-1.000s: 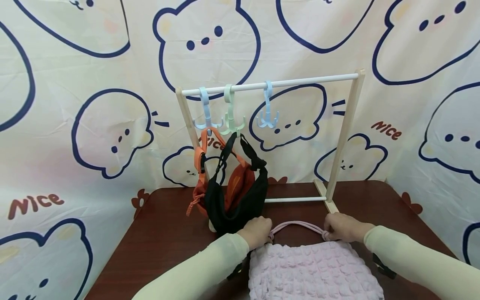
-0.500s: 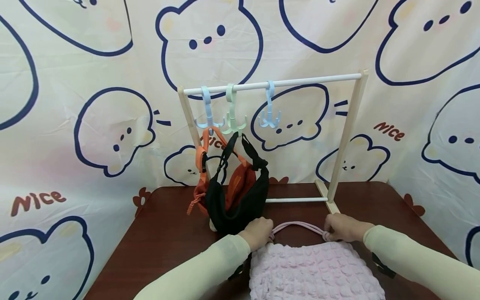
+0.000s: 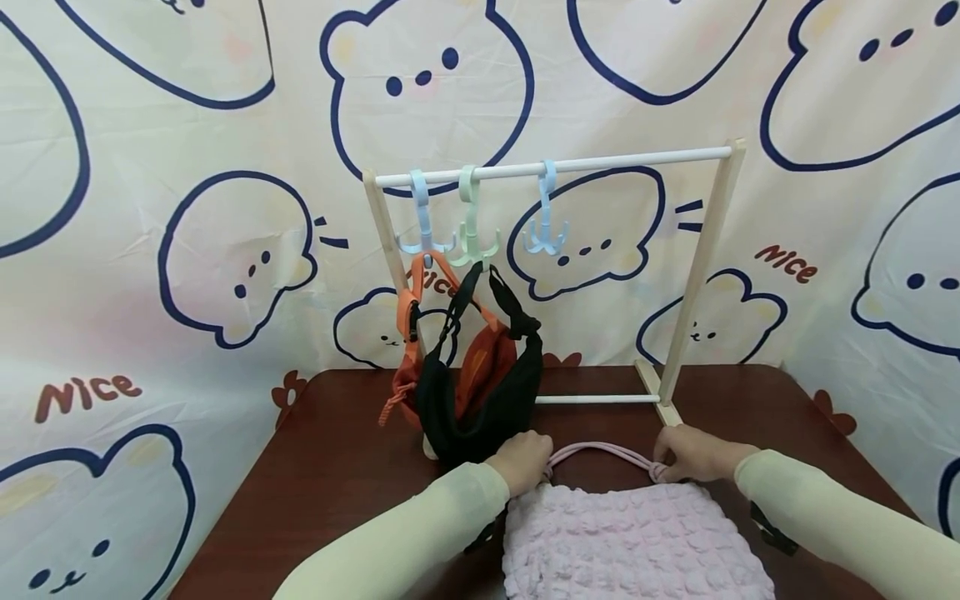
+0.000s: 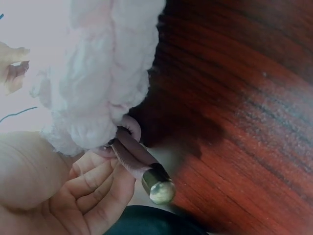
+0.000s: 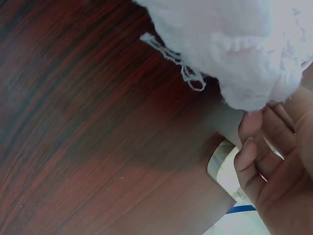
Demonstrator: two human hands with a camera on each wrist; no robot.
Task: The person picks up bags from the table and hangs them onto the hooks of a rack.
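A pale pink puffy handbag (image 3: 633,542) stands at the table's near side, its pink cord handle (image 3: 600,446) arching along the top edge. My left hand (image 3: 522,461) grips the bag's upper left corner where the handle meets it. In the left wrist view, bent fingers hold the fabric beside a cord end with a gold metal cap (image 4: 161,192). At the upper right corner, my right hand (image 3: 693,454) pinches the bag next to the handle's knot. The right wrist view shows those fingertips (image 5: 252,122) under the fabric edge, partly hidden by it.
Behind the bag stands a wooden rack (image 3: 701,267) with a white top rail. Two blue hooks and a green hook (image 3: 470,217) hang there. An orange-red bag (image 3: 407,367) and a black bag (image 3: 480,425) hang from the left and middle hooks, close to my left hand.
The head view has turned slightly left, so everything sits a little further right. Both hands keep their places on the handbag; the right hand's fingers have shifted slightly.
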